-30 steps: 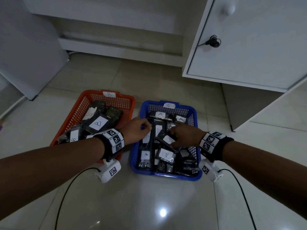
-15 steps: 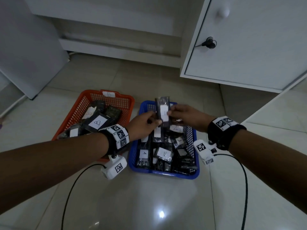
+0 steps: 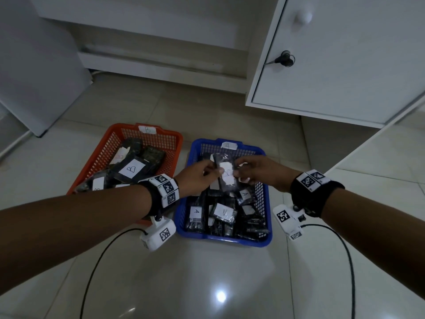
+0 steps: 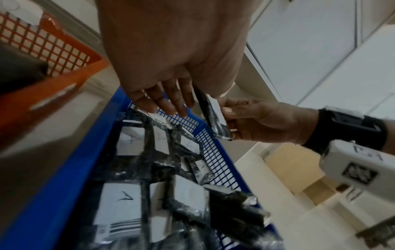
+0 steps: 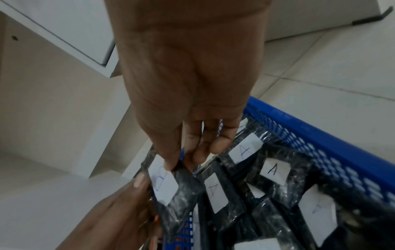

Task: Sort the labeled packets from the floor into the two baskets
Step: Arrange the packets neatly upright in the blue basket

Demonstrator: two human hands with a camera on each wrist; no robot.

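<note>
while both hands meet above the blue basket (image 3: 224,237), a single dark packet (image 3: 226,174) hangs between them, lifted clear of the pile below. the left hand (image 3: 199,178) pinches the packet's left edge with thumb and fingertips; the right hand (image 3: 257,172) pinches the opposite edge, thumb on the white label — seen from the right wrist, that label (image 5: 163,184) carries a handwritten b. the packet's lower end hovers over the basket's far half, not touching the packets marked a (image 3: 196,211) that crowd the basket floor up to its mesh walls. just beside it on the left stands the orange basket (image 3: 99,166), its near rim hidden behind the left forearm, holding packets with a b label (image 3: 132,169) on top. a narrow strip of tiled floor (image 3: 207,284) separates the two rims. beyond the baskets the floor runs open to a white cabinet door (image 3: 345,65) — it hangs ajar at the right, well apart from the hands.
</note>
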